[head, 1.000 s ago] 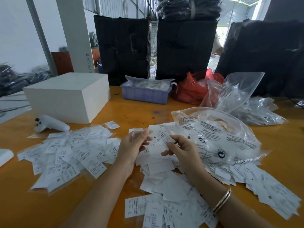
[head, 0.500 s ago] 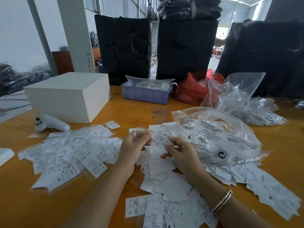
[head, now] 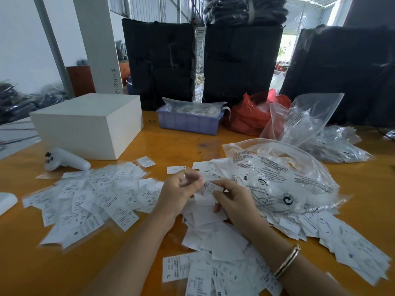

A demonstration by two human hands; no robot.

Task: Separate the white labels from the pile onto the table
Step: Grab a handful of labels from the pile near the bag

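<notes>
A loose pile of white labels [head: 215, 242] covers the orange table [head: 25, 263] in front of me and runs right under a clear printed bag [head: 282, 178]. A second spread of white labels [head: 89, 199] lies to the left. Over the middle pile, my left hand [head: 179, 191] and my right hand [head: 233, 199] meet. Both pinch a small bunch of white labels [head: 208, 188] between fingers and thumbs. The left fingertips are blurred.
A white box [head: 89, 124] and a white controller [head: 66, 160] sit at the left. Behind are a blue tray [head: 188, 122], a red bag [head: 250, 116], more clear bags [head: 310, 122] and tall black bundles [head: 241, 60].
Both hands stay over the middle pile, working the small bunch of labels; the left fingers have curled in closer to the right hand.
</notes>
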